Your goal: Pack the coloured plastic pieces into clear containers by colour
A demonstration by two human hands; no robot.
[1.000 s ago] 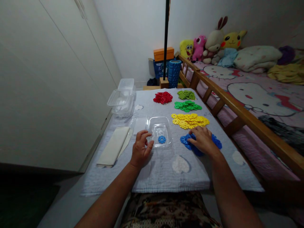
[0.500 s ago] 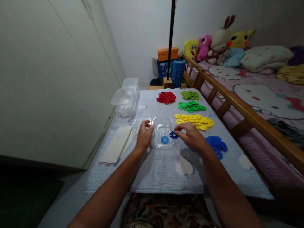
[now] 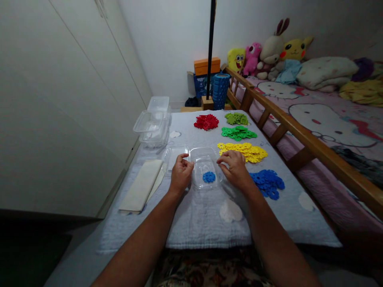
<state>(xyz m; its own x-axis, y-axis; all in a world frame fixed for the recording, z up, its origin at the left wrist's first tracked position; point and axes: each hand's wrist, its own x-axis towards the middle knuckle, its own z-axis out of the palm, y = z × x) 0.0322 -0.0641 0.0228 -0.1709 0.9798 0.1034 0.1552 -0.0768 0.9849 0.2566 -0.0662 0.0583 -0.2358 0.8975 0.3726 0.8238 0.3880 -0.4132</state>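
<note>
Disc gone from right hand, now with another in tub.

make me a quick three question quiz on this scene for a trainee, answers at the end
1. Multiple choice: which colour pieces lie in the see-through tub between the left hand and the right hand? (a) red (b) yellow (c) blue
2. True or false: the red pile is nearer the person than the blue pile.
3. How many colour piles lie on the table outside the tub?

Key: 1. c, blue pieces. 2. False; the red pile is farther away than the blue pile. 3. Five.
</note>
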